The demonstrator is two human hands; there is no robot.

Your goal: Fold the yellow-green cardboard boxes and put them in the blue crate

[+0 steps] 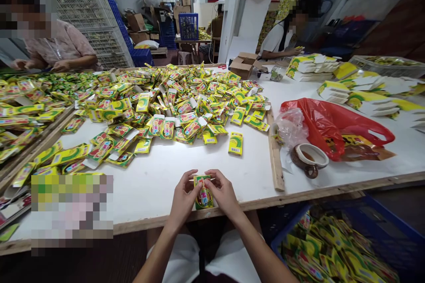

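Observation:
Close to the front edge of the white table, a small yellow and green printed carton (203, 198) stands between my two hands. My left hand (186, 191) grips its left side, thumb on the front face. From the right, my right hand (223, 191) grips the same carton, its thumb also on the front and its fingers curled behind the top edge. A single carton (235, 143) of the same kind lies beyond my hands. Behind it spreads a large heap of such cartons (186, 110), some with white end flaps sticking out.
A wooden strip (276, 159) borders the work area on the right. Past it are a brown mug (310, 159) and a red plastic bag (332, 124). A blue crate (381, 225) of cartons stands below right. Two co-workers sit across the table, left (66, 42) and right (277, 40).

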